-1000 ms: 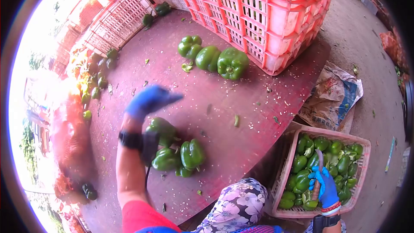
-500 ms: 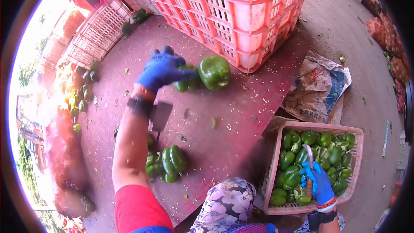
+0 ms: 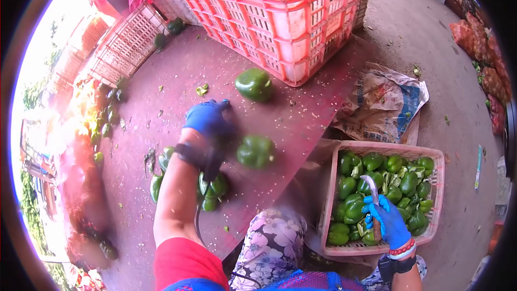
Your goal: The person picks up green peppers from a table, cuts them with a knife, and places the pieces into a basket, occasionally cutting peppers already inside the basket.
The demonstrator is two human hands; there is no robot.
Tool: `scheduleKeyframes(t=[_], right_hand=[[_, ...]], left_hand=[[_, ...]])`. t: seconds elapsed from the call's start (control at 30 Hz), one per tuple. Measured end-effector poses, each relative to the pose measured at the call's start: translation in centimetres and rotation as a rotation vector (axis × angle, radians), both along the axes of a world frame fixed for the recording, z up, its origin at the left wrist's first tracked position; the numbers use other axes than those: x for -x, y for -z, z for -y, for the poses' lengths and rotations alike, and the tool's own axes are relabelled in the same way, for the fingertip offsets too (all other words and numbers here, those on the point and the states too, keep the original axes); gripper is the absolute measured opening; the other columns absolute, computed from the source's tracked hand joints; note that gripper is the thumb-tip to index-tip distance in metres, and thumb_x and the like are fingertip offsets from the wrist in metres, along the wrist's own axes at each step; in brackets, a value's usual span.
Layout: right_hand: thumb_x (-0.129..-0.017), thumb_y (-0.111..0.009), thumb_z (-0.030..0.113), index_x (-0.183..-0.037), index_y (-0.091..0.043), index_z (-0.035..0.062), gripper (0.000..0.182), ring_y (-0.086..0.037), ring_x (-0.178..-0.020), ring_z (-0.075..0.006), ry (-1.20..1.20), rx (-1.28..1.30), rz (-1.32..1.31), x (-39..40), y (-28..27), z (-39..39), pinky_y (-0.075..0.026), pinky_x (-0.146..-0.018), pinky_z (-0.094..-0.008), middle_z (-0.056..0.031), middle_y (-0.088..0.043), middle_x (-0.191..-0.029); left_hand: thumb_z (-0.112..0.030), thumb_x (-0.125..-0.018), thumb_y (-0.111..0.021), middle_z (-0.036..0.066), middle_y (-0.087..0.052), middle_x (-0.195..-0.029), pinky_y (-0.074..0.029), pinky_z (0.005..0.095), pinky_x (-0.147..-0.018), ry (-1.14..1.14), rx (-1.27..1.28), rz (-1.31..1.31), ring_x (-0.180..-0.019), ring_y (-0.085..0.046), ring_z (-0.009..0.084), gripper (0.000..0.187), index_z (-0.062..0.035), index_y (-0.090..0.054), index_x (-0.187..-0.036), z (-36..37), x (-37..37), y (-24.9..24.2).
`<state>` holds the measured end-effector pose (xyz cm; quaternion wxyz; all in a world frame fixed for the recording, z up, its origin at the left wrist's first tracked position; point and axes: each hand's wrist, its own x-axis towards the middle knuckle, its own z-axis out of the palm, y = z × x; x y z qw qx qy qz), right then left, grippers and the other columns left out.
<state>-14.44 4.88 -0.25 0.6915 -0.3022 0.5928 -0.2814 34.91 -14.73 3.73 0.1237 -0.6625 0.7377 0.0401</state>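
My left hand, in a blue glove, is low over the reddish tabletop, its fingers smeared by motion. Just right of it is a blurred green bell pepper; I cannot make out whether they touch. A larger bell pepper lies beyond the hand. More peppers sit beneath and beside my left forearm, partly covered by it. My right hand, also blue-gloved, is closed around the handle of a curved knife, blade pointing up and away. It hovers over a pink crate filled with green peppers, some cut.
A tall pink crate with a few peppers inside stands at the table's far side. Another crate is behind on the left, near full mesh sacks. A crumpled printed sack lies beyond the pepper crate.
My left hand has come nearer to me, away from the larger pepper. A second pepper now lies closer, right of that hand. The knife stays in my right hand; the view has shifted slightly.
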Motion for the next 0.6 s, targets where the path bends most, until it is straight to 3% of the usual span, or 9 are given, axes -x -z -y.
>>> scheduleKeyframes(t=[0.03,0.13,0.17,0.27,0.3,0.33,0.4,0.5,0.6], right_hand=[[-0.098,-0.062,0.024,-0.125,-0.057,0.0004,0.036,-0.062,-0.075,-0.0147,-0.005,0.001,-0.017,0.0,-0.3,0.0,-0.053,-0.067,-0.0294,-0.0081,-0.065,-0.098],[-0.099,-0.060,0.024,-0.126,-0.057,0.0010,0.036,-0.062,-0.074,-0.0147,-0.018,0.008,-0.026,-0.2,-1.0,0.1,-0.053,-0.066,-0.0293,-0.0078,-0.064,-0.097],[-0.099,-0.060,0.024,-0.126,-0.057,0.0013,0.035,-0.061,-0.074,-0.0145,-0.024,0.018,-0.007,-0.2,-0.9,0.0,-0.053,-0.065,-0.0292,-0.0075,-0.064,-0.096],[-0.100,-0.059,0.026,-0.126,-0.057,0.0026,0.035,-0.061,-0.072,-0.0125,-0.075,0.031,0.046,-0.6,-0.8,0.0,-0.053,-0.064,-0.0287,-0.0041,-0.062,-0.094],[-0.100,-0.059,0.026,-0.126,-0.057,0.0028,0.035,-0.061,-0.072,-0.0121,-0.091,0.023,0.058,-0.8,-0.6,0.0,-0.053,-0.064,-0.0285,-0.0036,-0.062,-0.094],[-0.100,-0.059,0.026,-0.126,-0.057,0.0029,0.035,-0.060,-0.072,-0.0116,-0.112,0.013,0.071,-1.0,-0.5,0.0,-0.053,-0.064,-0.0283,-0.0031,-0.062,-0.094],[-0.100,-0.058,0.026,-0.127,-0.057,0.0030,0.035,-0.060,-0.071,-0.0108,-0.132,0.029,0.061,-1.1,-0.2,0.1,-0.053,-0.063,-0.0276,-0.0020,-0.062,-0.093],[-0.101,-0.058,0.025,-0.125,-0.058,0.0028,0.034,-0.060,-0.071,-0.0101,-0.094,0.039,0.061,-0.8,0.2,0.2,-0.052,-0.062,-0.0270,-0.0015,-0.061,-0.092],[-0.100,-0.058,0.025,-0.124,-0.058,0.0027,0.033,-0.059,-0.070,-0.0097,-0.044,0.069,0.064,-0.2,-1.0,-0.3,-0.052,-0.062,-0.0268,-0.0014,-0.061,-0.091]], left_hand=[[-0.052,-0.086,-0.068,0.019,-0.065,-0.120,-0.052,0.0446,-0.091,-0.191,-0.077,0.097,-0.107,-0.065,0.0370,0.058,-0.0051,-0.063,-0.120,0.0,2.3,-1.1],[-0.050,-0.088,-0.067,0.020,-0.065,-0.120,-0.052,0.0452,-0.089,-0.219,0.410,-0.072,-0.105,-0.065,0.0372,0.054,-0.0051,-0.062,-0.117,-2.1,2.0,0.1],[-0.048,-0.087,-0.069,0.021,-0.062,-0.123,-0.050,0.0469,-0.091,-0.281,0.342,-0.012,-0.110,-0.062,0.0391,0.056,-0.0054,-0.061,-0.122,-3.0,2.2,-0.4],[-0.047,-0.085,-0.071,0.022,-0.060,-0.126,-0.047,0.0474,-0.097,0.108,0.650,-0.230,-0.116,-0.058,0.0408,0.061,-0.0053,-0.059,-0.128,-6.3,4.5,-1.5],[-0.046,-0.080,-0.076,0.022,-0.058,-0.129,-0.043,0.0485,-0.103,0.250,0.505,-0.413,-0.119,-0.056,0.0402,0.065,-0.0078,-0.059,-0.130,-7.6,6.4,-2.6],[-0.047,-0.076,-0.079,0.020,-0.059,-0.127,-0.040,0.0485,-0.107,0.340,0.404,-0.299,-0.116,-0.058,0.0381,0.069,-0.0121,-0.058,-0.132,-9.1,7.9,-2.5],[-0.046,-0.072,-0.082,0.018,-0.059,-0.125,-0.040,0.0489,-0.107,0.271,0.041,-0.104,-0.112,-0.059,0.0358,0.075,-0.0172,-0.056,-0.135,-9.9,9.3,-2.4],[-0.040,-0.070,-0.083,0.015,-0.060,-0.121,-0.045,0.0463,-0.102,0.329,-0.055,-0.115,-0.109,-0.060,0.0342,0.075,-0.0176,-0.055,-0.136,-9.2,9.4,-2.5],[-0.031,-0.069,-0.084,0.014,-0.060,-0.122,-0.049,0.0454,-0.096,0.489,0.024,-0.237,-0.110,-0.060,0.0347,0.071,-0.0146,-0.056,-0.132,-10.2,9.7,-2.2]])
